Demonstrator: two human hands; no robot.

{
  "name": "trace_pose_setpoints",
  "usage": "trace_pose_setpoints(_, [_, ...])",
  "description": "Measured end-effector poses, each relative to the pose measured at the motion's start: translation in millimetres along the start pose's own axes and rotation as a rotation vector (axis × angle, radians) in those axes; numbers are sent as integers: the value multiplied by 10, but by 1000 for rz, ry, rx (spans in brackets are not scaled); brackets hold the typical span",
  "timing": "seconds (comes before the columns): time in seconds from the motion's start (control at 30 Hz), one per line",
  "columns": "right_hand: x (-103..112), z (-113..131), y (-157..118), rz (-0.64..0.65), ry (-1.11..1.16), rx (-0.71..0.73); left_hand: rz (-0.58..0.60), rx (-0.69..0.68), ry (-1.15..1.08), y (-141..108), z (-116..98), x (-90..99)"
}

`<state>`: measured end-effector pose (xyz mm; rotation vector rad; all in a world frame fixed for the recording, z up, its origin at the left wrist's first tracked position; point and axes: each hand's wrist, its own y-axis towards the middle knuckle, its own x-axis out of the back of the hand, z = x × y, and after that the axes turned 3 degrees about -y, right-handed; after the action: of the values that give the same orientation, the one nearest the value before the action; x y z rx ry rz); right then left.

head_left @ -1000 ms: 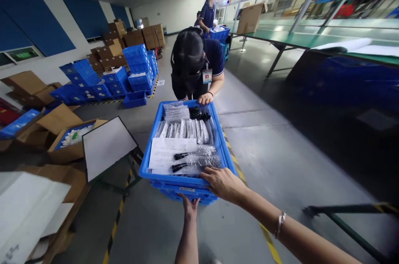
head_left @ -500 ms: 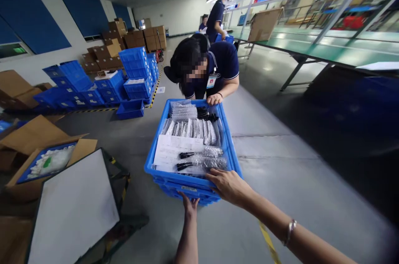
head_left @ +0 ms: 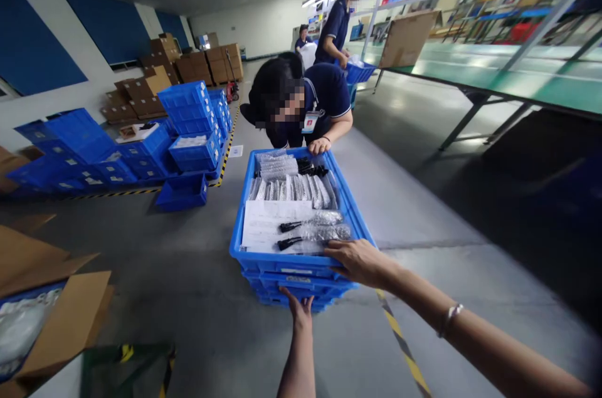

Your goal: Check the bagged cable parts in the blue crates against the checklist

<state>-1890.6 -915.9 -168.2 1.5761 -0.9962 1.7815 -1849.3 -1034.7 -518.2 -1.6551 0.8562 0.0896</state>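
Observation:
A stack of blue plastic crates point(head_left: 301, 266) stands in front of me, between my arms and a co-worker bent over its far side. Bubble-wrapped parts with black cable ends point(head_left: 324, 232) and white paper sheets point(head_left: 266, 225) fill the top crate. My right hand point(head_left: 360, 260) is closed over the near right corner of the top crate's rim. Lower down, my left hand point(head_left: 300, 309) grips the near side of the stack, its fingertips partly hidden under a crate edge. The co-worker's hand point(head_left: 320, 145) rests on the far rim.
Blue crates point(head_left: 188, 109) are stacked at the left behind striped floor tape. An open cardboard box point(head_left: 70, 316) lies at lower left. A long green table point(head_left: 493, 75) runs along the right. Further back, another person point(head_left: 332, 34) holds a blue basket point(head_left: 360, 72).
The view has moved forward along the floor with the crate stack still in my hands. The open box and white-topped stand have slid toward the lower left. The standing person's basket shows more.

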Motion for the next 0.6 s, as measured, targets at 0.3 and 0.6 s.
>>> trace_pose_setpoints(0.3, [225, -1447, 1625, 3, 10, 66, -70, 27, -134, 1225, -624, -1685])
trace_pose_setpoints(0.6, [403, -3060, 3084, 59, 33, 75, -75, 56, -227, 2528, -953, -3402])
